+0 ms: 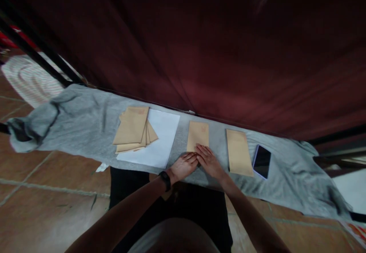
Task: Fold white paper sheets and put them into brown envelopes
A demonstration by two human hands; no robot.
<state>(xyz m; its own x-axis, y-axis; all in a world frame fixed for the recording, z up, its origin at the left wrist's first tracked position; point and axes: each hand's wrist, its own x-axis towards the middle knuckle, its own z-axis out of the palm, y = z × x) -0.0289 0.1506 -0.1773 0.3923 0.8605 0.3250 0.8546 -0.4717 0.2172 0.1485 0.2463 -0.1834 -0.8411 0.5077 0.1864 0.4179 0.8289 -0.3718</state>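
Note:
A brown paper envelope [197, 132] lies on grey cloth in front of me, its near end covered by both hands. My left hand [184, 166], with a black band on the wrist, rests at that near end, fingers stretched flat and pointing right. My right hand [208, 159] lies flat on the same envelope, its fingers touching those of the left. To the left, several brown envelopes [132, 125] form a fanned pile, partly over a white sheet of paper [166, 131]. Another brown envelope [239, 152] lies alone to the right.
A phone with a purple edge [262, 161] lies right of the lone envelope. The grey cloth [82, 123] drapes over a long narrow surface. Behind it rises a dark red panel [200, 62]. Striped fabric [34, 77] hangs at the far left, above a tiled floor [57, 207].

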